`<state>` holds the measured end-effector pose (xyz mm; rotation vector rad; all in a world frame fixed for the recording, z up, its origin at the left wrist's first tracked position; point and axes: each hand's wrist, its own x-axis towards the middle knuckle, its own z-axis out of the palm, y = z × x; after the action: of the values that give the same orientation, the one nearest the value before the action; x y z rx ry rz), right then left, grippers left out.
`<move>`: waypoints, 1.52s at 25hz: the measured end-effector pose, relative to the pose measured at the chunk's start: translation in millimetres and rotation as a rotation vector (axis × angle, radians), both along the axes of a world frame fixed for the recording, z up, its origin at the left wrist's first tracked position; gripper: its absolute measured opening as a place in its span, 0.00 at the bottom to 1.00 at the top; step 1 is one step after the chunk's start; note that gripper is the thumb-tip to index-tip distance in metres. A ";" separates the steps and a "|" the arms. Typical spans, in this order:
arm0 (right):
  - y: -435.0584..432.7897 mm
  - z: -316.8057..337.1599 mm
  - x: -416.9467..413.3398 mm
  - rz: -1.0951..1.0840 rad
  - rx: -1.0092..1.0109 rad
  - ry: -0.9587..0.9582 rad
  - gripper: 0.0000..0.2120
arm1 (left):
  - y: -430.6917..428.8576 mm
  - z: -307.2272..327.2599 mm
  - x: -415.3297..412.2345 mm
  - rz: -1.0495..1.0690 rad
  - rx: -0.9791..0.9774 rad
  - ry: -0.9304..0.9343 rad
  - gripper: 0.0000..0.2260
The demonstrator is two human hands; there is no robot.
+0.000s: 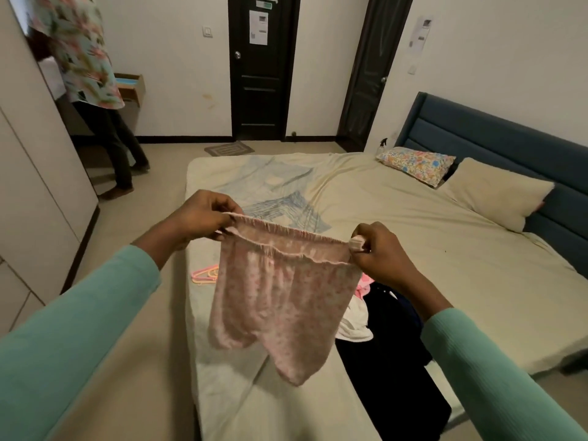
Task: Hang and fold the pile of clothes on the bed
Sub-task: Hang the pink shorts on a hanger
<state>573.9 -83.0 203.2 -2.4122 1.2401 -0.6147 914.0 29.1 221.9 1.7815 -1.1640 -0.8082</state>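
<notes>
Mint-green ribbed sleeves point(79, 313) frame the scene as a person holds up a pair of pale pink floral-print fabric shorts point(280, 300) over the near end of a wide bed point(445, 249) dressed in a cream sheet. Left hand point(200, 218) pinches one end of the gathered elastic waistband between thumb and curled fingers; right hand point(381, 249) grips the other end, fingers closed round a bunched fold of the fabric. With the waistband stretched between the two hands, the shorts hang in the air above the bed, legs dangling. On the bed below the right hand lies the pile of clothes point(391, 361): a dark garment, a white one and a scrap of bright pink cloth, heaped together at the near edge. Thin pink plastic hangers point(205, 275) lie by the bed's left edge, partly hidden behind the shorts. Towards the middle of the bed a blue-striped garment point(286, 211) lies flat, with a pale blue garment point(264, 173) spread beyond it near the far-left corner. A multicoloured floral pillow point(416, 163) and a plain cream pillow point(499, 192) rest at the head of the bed against a padded blue upholstered headboard point(509, 138). Off the bed's left side, a second person in a floral shirt point(82, 52) stands at a tall white wardrobe point(38, 186); beyond the bed's far side, a dark wooden door point(262, 100) bearing paper notices is closed.
</notes>
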 end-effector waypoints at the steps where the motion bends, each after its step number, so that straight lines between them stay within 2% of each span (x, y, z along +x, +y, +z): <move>1: -3.1 -0.7 -2.9 0.033 -0.034 0.077 0.04 | -1.7 6.3 -3.1 0.056 -0.040 0.011 0.13; 3: -7.9 -1.0 -8.8 0.075 -0.021 0.159 0.08 | -4.2 17.8 -11.2 0.238 -0.110 0.206 0.16; 6: -13.4 -3.6 -19.9 0.096 0.002 0.137 0.16 | -7.2 27.3 -29.4 0.421 -0.228 0.770 0.17; 7: -15.9 -5.5 -21.7 0.073 -0.014 0.129 0.17 | -8.7 27.9 -37.6 0.435 -0.271 0.877 0.15; 8: -17.8 -6.8 -23.5 0.044 -0.024 0.114 0.15 | -8.9 30.2 -49.1 0.422 -0.298 0.931 0.13; 10: -22.2 -11.0 -29.3 -0.076 0.024 0.084 0.10 | -10.7 35.2 -75.4 0.355 -0.320 0.925 0.11; 12: -27.6 -21.0 -36.6 -0.157 0.106 0.144 0.13 | -11.0 38.5 -92.4 0.251 -0.305 0.802 0.11; 13: -30.9 -23.1 -42.2 -0.166 0.121 0.209 0.11 | -10.1 40.9 -97.9 0.195 -0.295 0.666 0.11; 14: -35.1 -24.6 -48.7 -0.180 0.123 0.247 0.08 | -8.6 41.5 -100.5 0.145 -0.284 0.419 0.11; 15: -39.2 -24.3 -56.6 -0.210 0.137 0.244 0.06 | -8.6 39.0 -100.6 0.099 -0.270 0.091 0.11; 16: -44.6 -24.8 -64.4 -0.232 0.156 0.197 0.05 | -9.2 34.7 -99.7 0.067 -0.228 -0.196 0.10; 17: -48.8 -23.6 -71.2 -0.255 0.182 0.120 0.05 | -11.8 31.0 -100.3 0.065 -0.173 -0.371 0.09; 19: -55.5 -18.4 -80.4 -0.297 0.190 -0.041 0.05 | -18.0 19.2 -109.1 0.166 -0.021 -0.499 0.08; 21: -59.4 -13.0 -85.8 -0.320 0.069 -0.072 0.04 | -24.6 1.4 -114.9 0.237 0.064 -0.449 0.09; 22: -59.7 -11.3 -87.6 -0.313 0.000 -0.057 0.05 | -24.0 -4.5 -118.6 0.266 0.045 -0.311 0.07; 23: -60.3 -10.4 -89.5 -0.304 -0.033 -0.066 0.06 | -24.5 -11.2 -119.8 0.310 0.013 -0.004 0.05; 25: -63.8 -10.1 -94.0 -0.259 0.097 -0.283 0.11 | -23.9 -18.2 -131.2 0.411 -0.023 0.683 0.06; 26: -67.5 -10.4 -95.8 -0.247 0.211 -0.427 0.12 | -25.8 -25.1 -135.2 0.444 -0.070 0.852 0.08; 27: -71.0 -8.8 -98.1 -0.256 0.329 -0.538 0.14 | -27.7 -29.4 -139.5 0.447 -0.107 0.914 0.09; 29: -75.4 -3.3 -101.7 -0.284 0.510 -0.669 0.16 | -26.2 -32.4 -147.5 0.386 -0.143 0.831 0.12; 30: -74.8 -1.1 -103.2 -0.287 0.521 -0.684 0.16 | -24.5 -36.4 -144.9 0.368 -0.153 0.596 0.12; 32: -74.1 -2.8 -106.5 -0.243 0.289 -0.514 0.16 | -20.4 -47.2 -130.5 0.381 -0.096 -0.174 0.07; 33: -69.9 -5.1 -107.2 -0.201 0.125 -0.340 0.14 | -19.9 -50.3 -124.5 0.421 -0.076 -0.383 0.05; 34: -64.5 -8.2 -106.2 -0.155 -0.018 -0.179 0.13 | -21.5 -50.4 -122.1 0.476 -0.083 -0.397 0.04; 35: -57.4 -12.5 -103.1 -0.098 -0.103 -0.075 0.12 | -24.4 -49.2 -123.2 0.540 -0.126 -0.181 0.03; 36: -49.2 -15.9 -99.3 -0.025 -0.129 -0.057 0.14 | -27.9 -45.4 -124.3 0.596 -0.163 0.108 0.05; 37: -41.1 -18.0 -95.8 0.064 -0.135 -0.085 0.16 | -30.3 -39.8 -125.7 0.645 -0.159 0.413 0.07; 38: -34.9 -19.7 -93.5 0.161 -0.149 -0.116 0.19 | -31.3 -36.8 -122.6 0.672 -0.157 0.568 0.08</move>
<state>480.4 -117.9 183.5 -2.5252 0.9737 -0.8111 791.3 -2.2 185.1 1.5164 -0.2196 -0.7102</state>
